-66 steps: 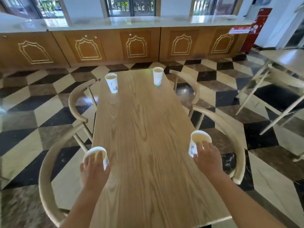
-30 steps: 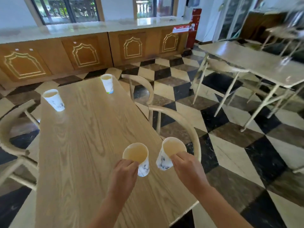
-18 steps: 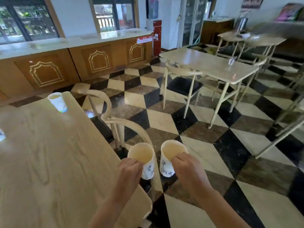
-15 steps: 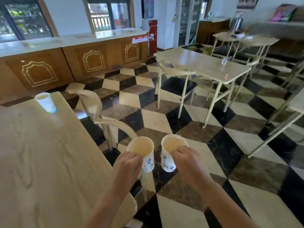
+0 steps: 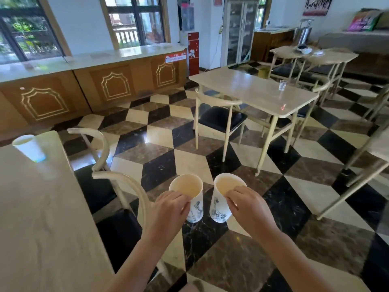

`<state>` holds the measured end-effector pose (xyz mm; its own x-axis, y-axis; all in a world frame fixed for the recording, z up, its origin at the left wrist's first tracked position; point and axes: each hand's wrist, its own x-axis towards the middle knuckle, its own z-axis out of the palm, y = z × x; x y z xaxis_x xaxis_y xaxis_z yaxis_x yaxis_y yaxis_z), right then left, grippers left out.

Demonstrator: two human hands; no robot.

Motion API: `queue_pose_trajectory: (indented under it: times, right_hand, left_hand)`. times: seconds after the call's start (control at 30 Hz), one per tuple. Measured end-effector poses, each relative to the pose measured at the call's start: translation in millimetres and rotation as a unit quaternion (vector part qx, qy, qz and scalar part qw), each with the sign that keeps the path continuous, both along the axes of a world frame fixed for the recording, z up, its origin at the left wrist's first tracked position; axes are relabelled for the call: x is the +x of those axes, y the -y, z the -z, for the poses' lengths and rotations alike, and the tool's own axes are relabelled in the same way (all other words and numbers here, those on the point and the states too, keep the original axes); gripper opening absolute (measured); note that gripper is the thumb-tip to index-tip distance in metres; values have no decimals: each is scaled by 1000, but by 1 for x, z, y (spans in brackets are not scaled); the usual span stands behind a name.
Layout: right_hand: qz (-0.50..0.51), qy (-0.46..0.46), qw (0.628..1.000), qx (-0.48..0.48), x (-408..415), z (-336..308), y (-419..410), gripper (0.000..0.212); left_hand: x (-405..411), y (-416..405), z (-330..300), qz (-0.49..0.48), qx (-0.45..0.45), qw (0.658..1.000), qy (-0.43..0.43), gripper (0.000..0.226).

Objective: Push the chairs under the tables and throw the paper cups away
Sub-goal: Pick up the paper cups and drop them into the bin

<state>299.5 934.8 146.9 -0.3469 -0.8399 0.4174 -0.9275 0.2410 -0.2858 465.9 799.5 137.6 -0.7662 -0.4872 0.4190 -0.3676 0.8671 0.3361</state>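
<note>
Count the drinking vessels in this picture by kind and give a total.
Paper cups: 3, one in the left hand, one in the right hand, one on the near table.
Clear cups: 1, on the far table.
Total: 4.

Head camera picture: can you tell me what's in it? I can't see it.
Each hand, left and right, holds a paper cup above a checkered floor. Another cup stands on the table at left.
</note>
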Motion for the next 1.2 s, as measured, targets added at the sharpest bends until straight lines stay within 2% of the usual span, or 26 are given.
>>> queue_pose_trajectory:
  times: [0.2, 0.33, 0.43, 0.63, 0.77, 0.9, 1.0, 1.1, 1.2]
  right_hand:
    - [-17, -15, 999, 47, -68, 14, 66, 26]
    - [-31, -26, 997, 68, -117, 14, 130, 20]
    - [-46, -34, 994, 96, -145, 8, 177, 25]
    - [-87, -25, 994, 52, -188, -1, 271, 21]
    - [-148, -9, 988, 40, -213, 7, 345, 18]
    - [-192, -27, 979, 68, -244, 27, 435, 14]
    - [-247, -42, 966, 65, -262, 28, 509, 21]
    - [-291, -45, 954, 53, -272, 12, 582, 29]
    - [-356, -50, 933, 35, -275, 0, 651, 34]
  left_hand:
    - [-71, 52, 14, -6, 13, 1000, -4, 22]
    - [-117, 106, 13, -16, 21, 1000, -18, 20]
    - [-147, 153, 7, -24, 30, 999, -15, 20]
    - [-189, 243, 0, -55, 16, 998, -17, 7]
    - [-206, 300, 4, -102, 15, 995, 2, 18]
    - [-223, 362, 11, -168, -3, 986, 4, 5]
    - [-235, 415, 12, -237, -7, 971, 22, 23]
    - [-244, 460, -2, -288, -8, 957, 23, 5]
    - [-249, 503, -14, -330, 6, 944, 17, 20]
